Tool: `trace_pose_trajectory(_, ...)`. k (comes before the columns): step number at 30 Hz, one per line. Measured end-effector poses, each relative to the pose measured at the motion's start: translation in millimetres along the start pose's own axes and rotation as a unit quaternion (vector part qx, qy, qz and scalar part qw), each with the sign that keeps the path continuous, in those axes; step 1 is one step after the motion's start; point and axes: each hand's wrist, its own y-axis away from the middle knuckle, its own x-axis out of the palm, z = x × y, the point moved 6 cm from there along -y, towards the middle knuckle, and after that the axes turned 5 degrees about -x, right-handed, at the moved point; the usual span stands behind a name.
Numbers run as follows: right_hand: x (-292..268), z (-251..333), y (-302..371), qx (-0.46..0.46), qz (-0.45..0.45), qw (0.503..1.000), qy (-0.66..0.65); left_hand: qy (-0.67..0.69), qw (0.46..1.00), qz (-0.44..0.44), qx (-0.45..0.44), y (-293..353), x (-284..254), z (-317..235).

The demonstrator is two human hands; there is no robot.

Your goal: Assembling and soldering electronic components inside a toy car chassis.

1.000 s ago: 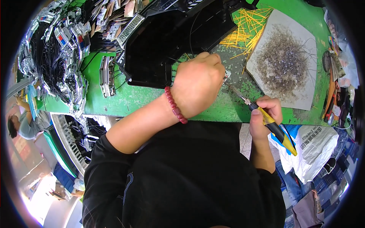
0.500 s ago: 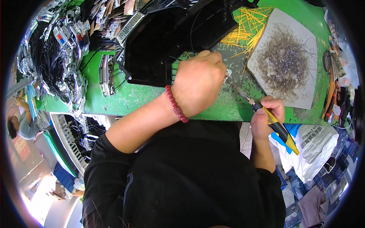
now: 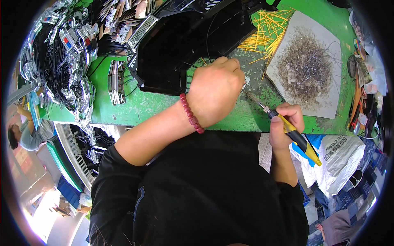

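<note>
Yellow-blk iron (image 3: 301,142) in R hand (image 3: 280,137), nr bench edge (image 3: 242,128)

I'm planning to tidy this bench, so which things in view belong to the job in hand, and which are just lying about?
Seemingly in use:
yellow-and-black pen-shaped tool, held in the right hand
small pale piece, partly hidden by the left hand

Probably just lying about:
yellow sticks, loose and untouched
white sack, below the bench edge

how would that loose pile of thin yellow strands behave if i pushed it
The thin yellow strands probably feel light, being so slender. They look fairly stiff, since most lie straight, and would likely scatter, as they cross loosely.
</note>
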Motion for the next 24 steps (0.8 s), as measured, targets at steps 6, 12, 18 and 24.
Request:
trace_pose_trajectory(6, -9.1, 0.1, 0.5, -0.036, -0.079, 0.993, -0.075, 0.001, 1.000, -0.007, 0.000, 0.3, -5.2, -2.5)
trace_pose_trajectory(12, -3.4, 1.4, -4.4, -0.029, -0.103, 0.992, -0.066, -0.006, 1.000, -0.005, 0.006, 0.5, -1.2, 0.4)
trace_pose_trajectory(18, 15.7, 9.5, -4.2, 0.006, 0.005, 0.999, -0.040, 0.006, 0.999, -0.014, 0.028, 3.9, -1.3, -0.4)
trace_pose_trajectory(24, 34.5, 26.7, -39.7, -0.203, 0.140, 0.948, 0.202, 0.124, 0.992, -0.001, 0.009, 0.9, -10.5, 7.3)
